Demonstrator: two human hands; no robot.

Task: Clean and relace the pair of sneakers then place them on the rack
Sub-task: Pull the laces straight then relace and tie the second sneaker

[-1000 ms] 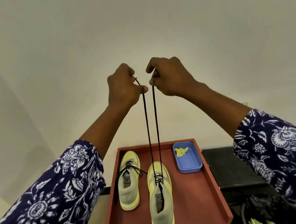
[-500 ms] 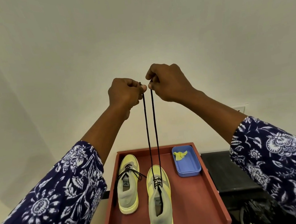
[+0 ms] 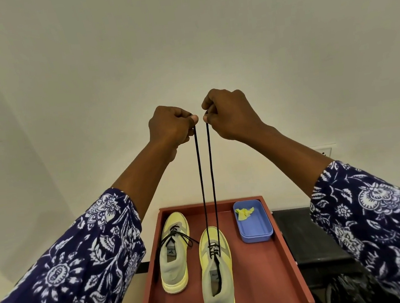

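Two hands were raised high above the red tray [image 3: 288, 261], close together: left hand [image 3: 169, 127] and right hand [image 3: 229, 114] each pinched one end of the black lace [image 3: 212, 175], pulled taut up from the right sneaker [image 3: 216, 276] on the tray. Left sneaker [image 3: 173, 254], laced, lay beside it on the tray; blue box [image 3: 254, 225] with yellow cloth [image 3: 244, 212] stood at the tray's far right corner.

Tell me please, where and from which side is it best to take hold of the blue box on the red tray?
Take the blue box by its two long walls, coming from above. It lies flat and open on the red tray, with bare space on both long sides, and its rim stands free. The yellow cloth sits at the far end, so a grip near the middle should miss it.
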